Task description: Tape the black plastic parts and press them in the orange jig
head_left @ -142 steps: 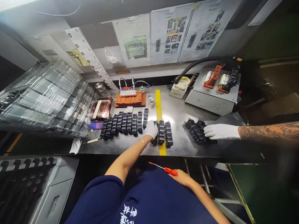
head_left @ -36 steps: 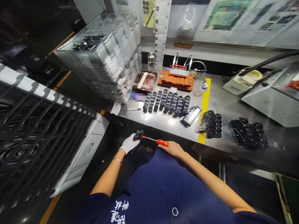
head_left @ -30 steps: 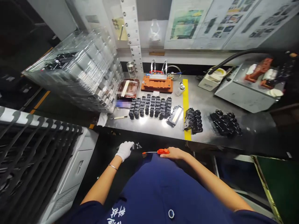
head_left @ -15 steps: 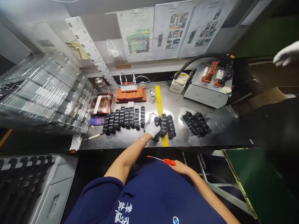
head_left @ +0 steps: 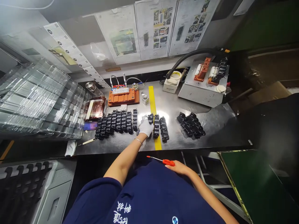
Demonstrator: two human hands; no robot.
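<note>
The left gloved hand (head_left: 146, 127) I monitor rests over the black ribbed modules (head_left: 156, 127) beside the yellow tape (head_left: 152, 98) on the steel bench (head_left: 111, 145); from this remote view I cannot tell whether it grips one. The right hand (head_left: 181, 168) grasps the red-handled driver (head_left: 168, 162). I judge the step as module positioning or pickup; next, confirm the left hold before applying the driver.

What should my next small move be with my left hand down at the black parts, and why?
Probably lift the black part beside your left hand toward the red-handled screwdriver. The left hand is right at that part, while your right hand holds the screwdriver with its tip pointing left, touching no part.
</note>
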